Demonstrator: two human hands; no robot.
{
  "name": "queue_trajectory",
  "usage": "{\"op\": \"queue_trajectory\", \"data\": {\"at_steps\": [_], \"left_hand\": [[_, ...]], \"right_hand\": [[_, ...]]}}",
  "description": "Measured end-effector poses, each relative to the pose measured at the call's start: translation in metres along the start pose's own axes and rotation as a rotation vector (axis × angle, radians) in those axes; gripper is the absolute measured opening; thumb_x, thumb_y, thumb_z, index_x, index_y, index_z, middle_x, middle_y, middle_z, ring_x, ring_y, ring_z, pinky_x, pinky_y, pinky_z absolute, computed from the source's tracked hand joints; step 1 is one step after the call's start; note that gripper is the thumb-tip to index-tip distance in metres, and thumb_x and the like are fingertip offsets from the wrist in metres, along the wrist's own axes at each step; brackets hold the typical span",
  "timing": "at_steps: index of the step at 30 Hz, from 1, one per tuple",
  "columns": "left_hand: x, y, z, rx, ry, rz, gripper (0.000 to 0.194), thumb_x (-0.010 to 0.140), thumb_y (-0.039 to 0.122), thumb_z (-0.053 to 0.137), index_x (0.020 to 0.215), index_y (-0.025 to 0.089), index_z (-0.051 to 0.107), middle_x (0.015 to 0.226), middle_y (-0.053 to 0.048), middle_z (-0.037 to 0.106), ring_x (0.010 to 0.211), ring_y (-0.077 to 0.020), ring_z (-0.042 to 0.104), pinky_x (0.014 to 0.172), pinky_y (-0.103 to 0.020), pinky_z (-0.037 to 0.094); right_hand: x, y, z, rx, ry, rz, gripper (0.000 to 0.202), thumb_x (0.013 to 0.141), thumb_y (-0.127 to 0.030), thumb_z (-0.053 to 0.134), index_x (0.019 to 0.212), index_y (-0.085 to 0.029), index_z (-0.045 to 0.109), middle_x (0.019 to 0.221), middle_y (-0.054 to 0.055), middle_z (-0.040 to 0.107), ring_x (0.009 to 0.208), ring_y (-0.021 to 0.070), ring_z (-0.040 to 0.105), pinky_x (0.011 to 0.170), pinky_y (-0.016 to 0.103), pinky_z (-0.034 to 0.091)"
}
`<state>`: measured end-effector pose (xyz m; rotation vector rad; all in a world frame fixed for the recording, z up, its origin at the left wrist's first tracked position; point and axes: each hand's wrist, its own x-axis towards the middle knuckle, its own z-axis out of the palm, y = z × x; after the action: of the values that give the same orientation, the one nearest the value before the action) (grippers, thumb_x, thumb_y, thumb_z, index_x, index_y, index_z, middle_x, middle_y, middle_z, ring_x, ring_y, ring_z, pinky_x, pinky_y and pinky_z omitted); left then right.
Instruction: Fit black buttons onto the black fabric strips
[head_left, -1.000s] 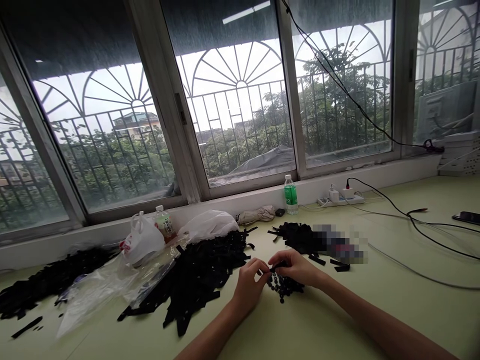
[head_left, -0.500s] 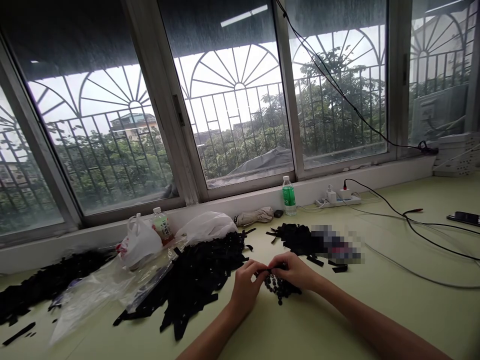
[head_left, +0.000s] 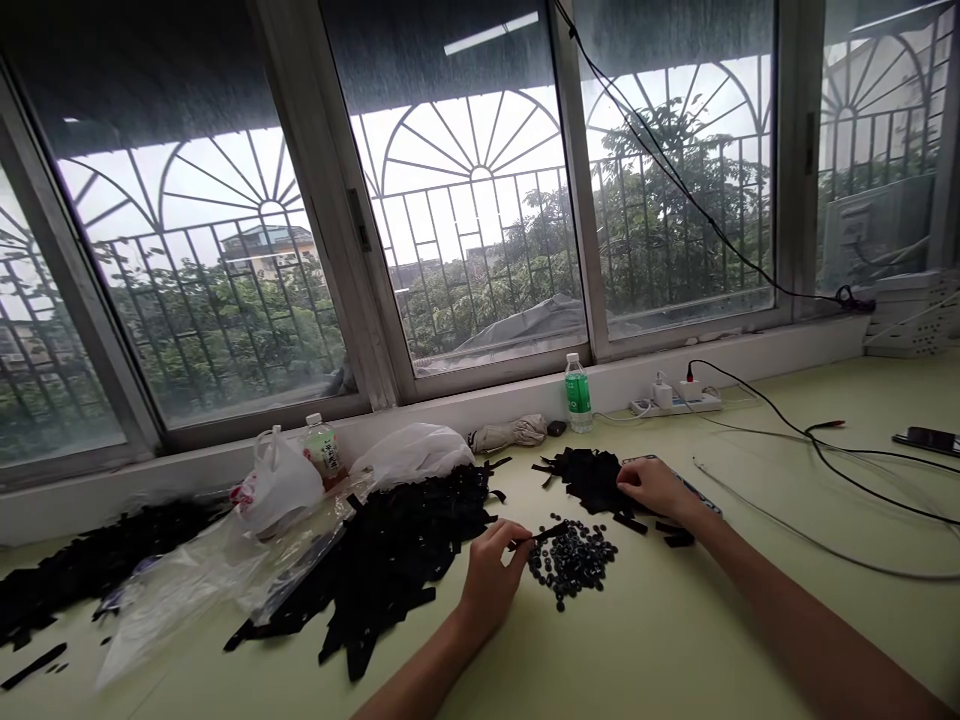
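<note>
One black strip [head_left: 552,532] sits pinched in the left hand [head_left: 495,570]; the right hand [head_left: 657,487] curls at a black pile [head_left: 589,480], hold unclear

Discs [head_left: 576,562] lie on the surface [head_left: 600,665] at lower centre, right of a strip pile [head_left: 397,545]; a bottle [head_left: 578,395] stands behind them

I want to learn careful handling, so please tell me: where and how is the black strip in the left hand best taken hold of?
Probably pinch the black strip by its free end, coming from the right: it is narrow and sticks out rightward from the left hand, which pinches it further left.
</note>
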<state>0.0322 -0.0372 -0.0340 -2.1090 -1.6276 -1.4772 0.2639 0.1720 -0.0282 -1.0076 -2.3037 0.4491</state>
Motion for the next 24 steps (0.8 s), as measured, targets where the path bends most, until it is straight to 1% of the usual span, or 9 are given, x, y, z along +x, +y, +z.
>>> {"op": "queue_trajectory", "data": {"at_steps": [3,6,9,12,18,21,24], "left_hand": [[0.000,-0.001,0.000,0.008,0.005,0.006,0.009,0.082,0.018,0.055,0.078,0.018,0.063,0.076,-0.005,0.065,0.071,-0.0167,0.061,0.064,-0.027,0.050],[-0.001,-0.001,0.000,0.015,0.003,0.041,0.012,0.084,0.019,0.054,0.081,0.018,0.065,0.078,-0.005,0.065,0.071,-0.0162,0.062,0.065,-0.026,0.050],[-0.002,-0.001,0.001,0.022,-0.031,0.113,0.015,0.086,0.019,0.052,0.084,0.019,0.067,0.080,-0.006,0.066,0.073,-0.0155,0.062,0.066,-0.025,0.050],[-0.003,-0.001,0.001,0.035,-0.062,0.169,0.018,0.088,0.020,0.050,0.087,0.019,0.067,0.080,-0.007,0.066,0.074,-0.0154,0.062,0.065,-0.025,0.051],[-0.003,-0.003,0.001,0.054,-0.055,0.204,0.017,0.088,0.020,0.049,0.088,0.019,0.066,0.081,-0.007,0.065,0.074,-0.0155,0.062,0.066,-0.025,0.051],[-0.004,-0.003,0.001,0.081,-0.050,0.250,0.015,0.088,0.017,0.050,0.088,0.019,0.065,0.081,-0.007,0.065,0.074,-0.0150,0.062,0.065,-0.024,0.050],[-0.006,-0.001,-0.001,0.123,-0.067,0.330,0.013,0.087,0.014,0.050,0.087,0.018,0.062,0.079,-0.007,0.065,0.073,-0.0149,0.062,0.065,-0.024,0.049]], "right_hand": [[-0.001,0.006,0.002,-0.011,-0.087,0.020,0.016,0.069,-0.026,0.058,0.071,-0.021,0.073,0.077,0.007,0.071,0.071,0.0204,0.064,0.061,0.025,0.044],[-0.002,0.006,0.008,-0.033,-0.105,0.037,0.015,0.069,-0.026,0.060,0.073,-0.021,0.074,0.080,0.008,0.071,0.072,0.0208,0.064,0.060,0.025,0.044],[-0.001,0.008,0.013,-0.051,-0.093,0.050,0.014,0.068,-0.024,0.061,0.074,-0.021,0.073,0.081,0.009,0.071,0.073,0.0216,0.064,0.060,0.026,0.044],[0.001,0.009,0.017,-0.063,-0.084,0.061,0.011,0.067,-0.022,0.063,0.071,-0.021,0.073,0.079,0.009,0.070,0.072,0.0213,0.064,0.060,0.026,0.044],[0.001,0.006,0.019,-0.056,-0.038,0.074,0.009,0.067,-0.021,0.062,0.066,-0.021,0.071,0.078,0.009,0.070,0.070,0.0202,0.063,0.057,0.025,0.043],[0.000,-0.001,0.013,-0.046,0.003,0.067,0.013,0.069,-0.022,0.058,0.068,-0.020,0.070,0.079,0.009,0.070,0.071,0.0206,0.063,0.058,0.025,0.044],[-0.003,-0.019,0.009,0.007,0.049,0.032,0.017,0.073,-0.025,0.054,0.073,-0.020,0.070,0.078,0.008,0.071,0.072,0.0199,0.064,0.062,0.026,0.045]]}}
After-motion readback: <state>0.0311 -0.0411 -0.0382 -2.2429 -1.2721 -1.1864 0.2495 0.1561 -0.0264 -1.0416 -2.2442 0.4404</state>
